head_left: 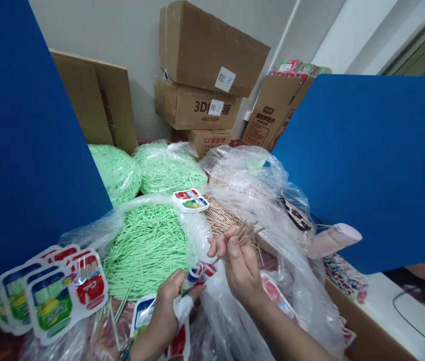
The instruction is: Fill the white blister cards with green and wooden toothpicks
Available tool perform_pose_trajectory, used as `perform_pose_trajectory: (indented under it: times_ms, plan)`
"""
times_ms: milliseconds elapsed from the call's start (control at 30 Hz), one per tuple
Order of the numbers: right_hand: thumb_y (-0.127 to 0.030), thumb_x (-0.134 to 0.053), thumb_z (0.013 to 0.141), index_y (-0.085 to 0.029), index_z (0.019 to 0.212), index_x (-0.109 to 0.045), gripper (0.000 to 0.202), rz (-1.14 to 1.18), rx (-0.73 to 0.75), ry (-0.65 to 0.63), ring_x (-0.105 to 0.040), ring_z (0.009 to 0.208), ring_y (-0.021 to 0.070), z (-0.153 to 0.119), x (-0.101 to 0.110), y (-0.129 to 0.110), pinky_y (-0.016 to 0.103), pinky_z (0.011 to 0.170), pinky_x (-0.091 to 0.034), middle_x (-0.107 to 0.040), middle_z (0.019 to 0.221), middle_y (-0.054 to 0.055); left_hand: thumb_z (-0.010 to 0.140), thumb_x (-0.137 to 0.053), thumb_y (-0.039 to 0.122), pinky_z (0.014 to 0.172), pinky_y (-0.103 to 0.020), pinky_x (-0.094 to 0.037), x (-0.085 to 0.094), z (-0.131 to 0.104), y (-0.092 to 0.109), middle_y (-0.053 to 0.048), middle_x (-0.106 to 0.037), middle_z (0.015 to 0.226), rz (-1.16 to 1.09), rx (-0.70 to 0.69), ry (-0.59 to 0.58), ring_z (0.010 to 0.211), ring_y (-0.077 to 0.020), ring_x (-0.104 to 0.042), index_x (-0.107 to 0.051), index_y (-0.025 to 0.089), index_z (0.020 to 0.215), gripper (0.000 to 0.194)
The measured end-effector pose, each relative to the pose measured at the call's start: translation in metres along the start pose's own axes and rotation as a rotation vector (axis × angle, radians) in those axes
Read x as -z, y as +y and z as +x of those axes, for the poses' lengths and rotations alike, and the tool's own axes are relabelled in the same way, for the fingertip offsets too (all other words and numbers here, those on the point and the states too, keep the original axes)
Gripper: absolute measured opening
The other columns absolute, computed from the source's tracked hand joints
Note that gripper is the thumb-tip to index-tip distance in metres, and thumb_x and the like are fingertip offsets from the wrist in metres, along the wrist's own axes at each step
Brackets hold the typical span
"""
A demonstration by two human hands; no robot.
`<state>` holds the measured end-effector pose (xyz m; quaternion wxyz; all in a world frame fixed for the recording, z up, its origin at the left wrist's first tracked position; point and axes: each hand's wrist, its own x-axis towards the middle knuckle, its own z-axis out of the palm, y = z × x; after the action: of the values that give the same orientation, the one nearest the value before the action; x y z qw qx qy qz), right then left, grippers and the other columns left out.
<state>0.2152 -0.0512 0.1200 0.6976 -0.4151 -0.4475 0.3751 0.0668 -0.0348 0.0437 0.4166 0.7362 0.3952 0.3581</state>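
Observation:
My left hand (pixel 170 301) is closed around a small red, white and blue plastic packet (pixel 206 271), bent in the grip. Just right of it, my right hand (pixel 241 265) pinches a small bunch of thin brown sticks (pixel 248 233), their tips pointing up and away. Beyond that hand, more brown sticks (pixel 222 215) lie in a clear plastic bag (pixel 250 195). To the left, an opened bag holds a heap of pale green sticks (pixel 144 245). One two-part packet (pixel 190 200) rests between the heaps. Another packet (pixel 144 311) lies partly hidden under my left forearm.
Several two-part packets (pixel 52 301) with sticks inside overlap at lower left. Tied bags of green sticks (pixel 170 170) stand behind. Stacked cardboard boxes (pixel 200 100) are at the back. Blue panels (pixel 370 160) flank both sides. A pale cylinder (pixel 334 240) leans at right.

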Motion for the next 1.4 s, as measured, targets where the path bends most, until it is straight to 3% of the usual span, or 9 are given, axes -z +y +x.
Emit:
perform_pose_trajectory:
  times_ms: [233,400,567,733,967,1133,1400]
  plan:
    - [-0.038,-0.04,0.097,-0.025,0.094,-0.048,0.016,-0.081,0.025,0.004,-0.056,0.072,0.0132,-0.004,-0.009,-0.001,0.035,0.079,-0.047,-0.05,0.073,-0.004,0.083,-0.06,0.018,0.061,-0.023,-0.039,-0.001,-0.001,-0.005,0.002,-0.051,0.066,0.081,-0.09,0.026,0.063,-0.0153,-0.051,-0.051,0.019,0.066,0.019]
    - [-0.039,-0.043,0.096,-0.026,0.098,-0.048,0.014,-0.029,0.008,0.124,-0.057,0.07,0.0118,-0.005,-0.011,0.002,0.036,0.084,-0.045,-0.05,0.075,-0.005,0.085,-0.059,0.018,0.063,-0.023,-0.04,-0.002,-0.001,-0.006,0.001,-0.052,0.069,0.09,-0.137,0.047,0.065,-0.0151,-0.052,-0.053,0.018,0.071,0.016]
    - [-0.043,-0.038,0.097,-0.026,0.096,-0.048,0.02,-0.085,-0.064,0.178,-0.06,0.085,0.0163,-0.008,-0.009,0.013,0.037,0.085,-0.045,-0.053,0.079,-0.003,0.088,-0.056,0.018,0.064,-0.025,-0.04,-0.003,-0.003,-0.007,-0.001,-0.054,0.071,0.084,-0.173,0.051,0.068,-0.0163,-0.054,-0.055,0.018,0.075,0.013]
    - [-0.039,-0.034,0.098,-0.023,0.096,-0.054,0.025,-0.434,0.01,0.054,-0.049,0.114,0.0193,-0.017,-0.006,0.016,0.038,0.102,-0.032,-0.058,0.102,0.004,0.088,-0.056,0.016,0.065,-0.026,-0.041,-0.002,-0.001,-0.004,-0.002,-0.056,0.073,0.046,-0.185,0.049,0.07,-0.0172,-0.055,-0.055,0.017,0.078,0.01]
    - [-0.039,-0.034,0.098,-0.026,0.103,-0.048,0.019,-0.421,-0.047,0.019,-0.047,0.118,0.0184,-0.022,-0.001,0.024,0.037,0.104,-0.032,-0.047,0.133,0.004,0.089,-0.056,0.017,0.064,-0.025,-0.04,-0.001,0.0,-0.003,-0.001,-0.054,0.072,0.078,-0.189,0.06,0.069,-0.0168,-0.054,-0.053,0.018,0.076,0.013]
    - [-0.037,-0.031,0.1,-0.026,0.101,-0.048,0.021,-0.428,0.009,-0.061,-0.033,0.133,0.0197,-0.021,0.005,0.022,0.043,0.11,-0.022,-0.056,0.127,0.003,0.088,-0.057,0.019,0.062,-0.026,-0.039,-0.004,0.001,-0.008,0.0,-0.053,0.07,0.125,-0.192,0.09,0.067,-0.0169,-0.053,-0.051,0.019,0.073,0.016]
    - [-0.036,-0.032,0.099,-0.026,0.101,-0.049,0.019,-0.371,0.076,-0.031,-0.04,0.129,0.0218,-0.018,0.011,0.026,0.047,0.106,-0.026,-0.063,0.117,0.003,0.087,-0.058,0.02,0.06,-0.026,-0.039,-0.003,0.0,-0.005,0.0,-0.053,0.068,0.155,-0.186,0.08,0.066,-0.0173,-0.054,-0.051,0.018,0.071,0.018]
